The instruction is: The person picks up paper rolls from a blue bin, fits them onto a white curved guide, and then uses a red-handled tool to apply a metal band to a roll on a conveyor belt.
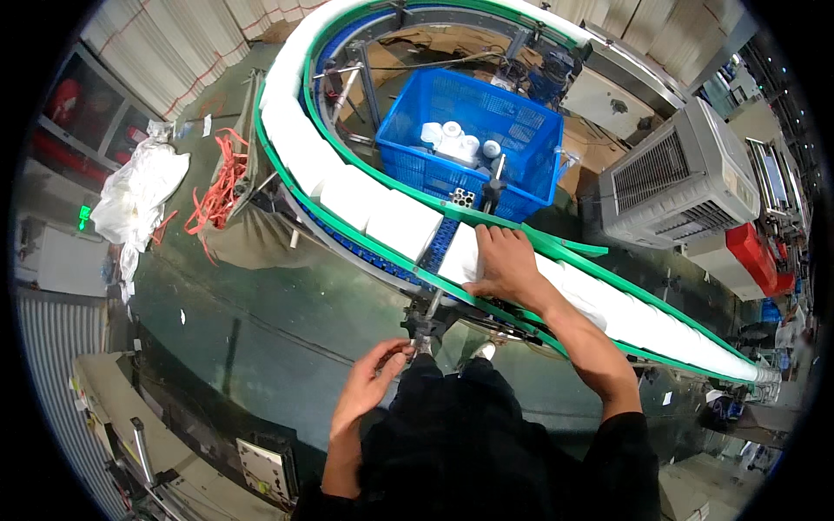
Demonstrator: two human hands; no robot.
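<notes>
My right hand [508, 265] reaches across the curved conveyor [440, 243], closed over a white packet [462, 254]. Its fingers lie by the far green guide rail and its thumb is near the close one. A short stretch of blue belt shows between this packet and the white packet [404, 223] to its left. Below the near rail, my left hand [372, 380] has its fingers curled together beside a black bracket clamp [423, 327] on a metal rod. Whatever lies between those fingertips is too small to make out.
Rows of white packets [638, 321] fill the belt on both sides. Behind it stands a blue crate [469, 178] holding white rolls [452, 130]. A grey air cooler [682, 178] is at the right. Red straps [221, 195] and white sheeting [143, 191] lie at the left.
</notes>
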